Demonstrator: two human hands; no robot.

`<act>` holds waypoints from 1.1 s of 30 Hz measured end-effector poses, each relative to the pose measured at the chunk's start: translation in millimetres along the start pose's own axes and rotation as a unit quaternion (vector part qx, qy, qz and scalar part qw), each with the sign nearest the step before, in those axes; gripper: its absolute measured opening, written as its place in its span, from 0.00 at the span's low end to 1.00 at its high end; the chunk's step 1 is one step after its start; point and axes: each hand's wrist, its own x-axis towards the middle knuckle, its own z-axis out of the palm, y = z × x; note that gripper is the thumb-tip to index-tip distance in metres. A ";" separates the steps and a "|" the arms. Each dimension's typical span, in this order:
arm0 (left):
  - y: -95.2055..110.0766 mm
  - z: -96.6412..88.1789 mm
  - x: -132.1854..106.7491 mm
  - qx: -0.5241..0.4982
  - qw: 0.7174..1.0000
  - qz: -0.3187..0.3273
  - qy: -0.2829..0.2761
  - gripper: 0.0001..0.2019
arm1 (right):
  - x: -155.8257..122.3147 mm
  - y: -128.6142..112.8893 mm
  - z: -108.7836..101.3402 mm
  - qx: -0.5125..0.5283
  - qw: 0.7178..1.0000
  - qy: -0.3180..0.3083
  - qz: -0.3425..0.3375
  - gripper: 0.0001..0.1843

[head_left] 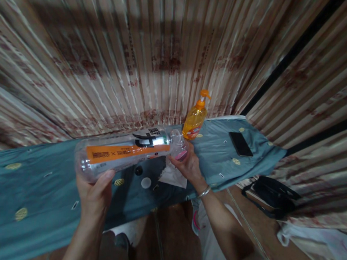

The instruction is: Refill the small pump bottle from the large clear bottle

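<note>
A large clear plastic bottle (123, 152) with a silver and orange label lies nearly level above the cloth-covered surface. My left hand (95, 190) is closed around its base end, thumb on the near side. At the neck end, my right hand (190, 165) grips a small clear piece with a pink end (181, 154), right against the bottle's mouth; whether the two are joined I cannot tell. Below the bottle lie a small black round piece (139, 170) and a white disc (145, 182). White tissue (174, 177) rests under my right hand.
An orange pump bottle (194, 121) stands just behind my right hand. Farther right, a black phone (241, 144) lies on the blue-green cloth (210, 157). Patterned curtains (167, 57) hang close behind. A black bag (272, 196) is at the lower right.
</note>
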 end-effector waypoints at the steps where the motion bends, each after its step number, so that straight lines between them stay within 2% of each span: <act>1: 0.1 0.2 -0.2 -0.007 1.000 -0.004 0.004 0.31 | -0.1 -0.2 -0.3 0.000 1.000 -0.002 0.001 0.42; 16: 2.7 1.8 -1.0 -0.004 1.000 -0.006 0.000 0.37 | -0.1 1.0 -0.4 0.006 1.000 0.000 0.004 0.42; 22: 0.3 0.9 -0.5 0.013 1.000 0.007 -0.007 0.35 | 0.7 0.2 -0.5 0.011 1.000 -0.006 0.013 0.42; 33: -0.1 1.1 -1.6 -0.001 1.000 -0.007 -0.006 0.38 | -1.0 4.3 0.6 0.008 1.000 0.004 -0.013 0.43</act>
